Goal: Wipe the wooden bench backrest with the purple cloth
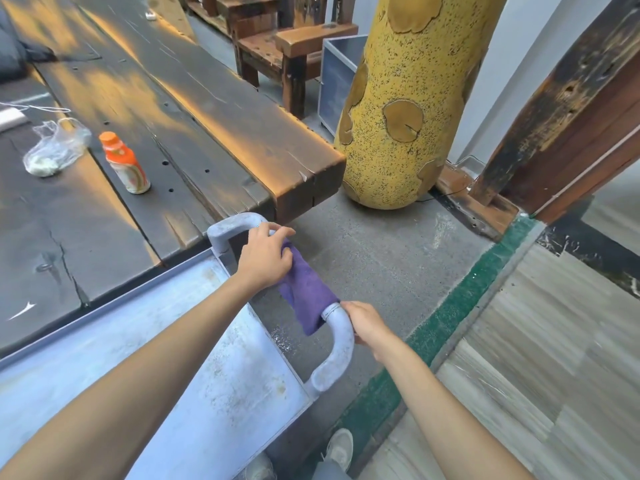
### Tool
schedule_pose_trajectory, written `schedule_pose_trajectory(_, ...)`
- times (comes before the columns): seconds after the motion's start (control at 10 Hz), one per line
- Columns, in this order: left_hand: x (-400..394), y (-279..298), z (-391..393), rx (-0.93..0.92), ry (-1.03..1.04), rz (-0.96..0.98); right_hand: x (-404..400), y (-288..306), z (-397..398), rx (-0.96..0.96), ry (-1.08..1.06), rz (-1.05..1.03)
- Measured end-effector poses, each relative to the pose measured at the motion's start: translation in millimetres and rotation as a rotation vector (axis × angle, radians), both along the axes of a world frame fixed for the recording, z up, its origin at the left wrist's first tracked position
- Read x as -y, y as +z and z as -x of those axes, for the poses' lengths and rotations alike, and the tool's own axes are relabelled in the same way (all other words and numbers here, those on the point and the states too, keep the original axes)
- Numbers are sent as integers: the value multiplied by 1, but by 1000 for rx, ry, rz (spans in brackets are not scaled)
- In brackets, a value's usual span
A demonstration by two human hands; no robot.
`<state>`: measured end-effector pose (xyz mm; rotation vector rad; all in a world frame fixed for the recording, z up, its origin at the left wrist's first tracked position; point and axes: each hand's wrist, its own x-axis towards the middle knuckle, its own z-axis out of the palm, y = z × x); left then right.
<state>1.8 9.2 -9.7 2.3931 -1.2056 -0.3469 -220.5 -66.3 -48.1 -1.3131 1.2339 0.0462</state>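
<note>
The purple cloth [306, 294] hangs draped over the grey cart handle [334, 344] at the centre of the view. My left hand [265, 259] pinches the cloth's upper end where it lies on the bar. My right hand [367, 323] is curled at the cloth's lower end, by the handle's bend, with its fingertips on the cloth's edge. A wooden bench [294, 46] with armrests stands at the back, beyond the long dark table; its backrest is mostly cut off by the top edge.
The grey cart tray [156, 341] fills the lower left. The dark wooden table [194, 109] holds an orange-capped bottle [126, 164] and a plastic bag [52, 148]. A tall yellow speckled vase [408, 98] and a dark wooden post [568, 109] stand on the right.
</note>
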Motion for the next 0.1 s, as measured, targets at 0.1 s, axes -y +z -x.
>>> schedule_pose_trajectory(0.1,1,10,5,48,-137,-24,7,16,-1,-75,64,159)
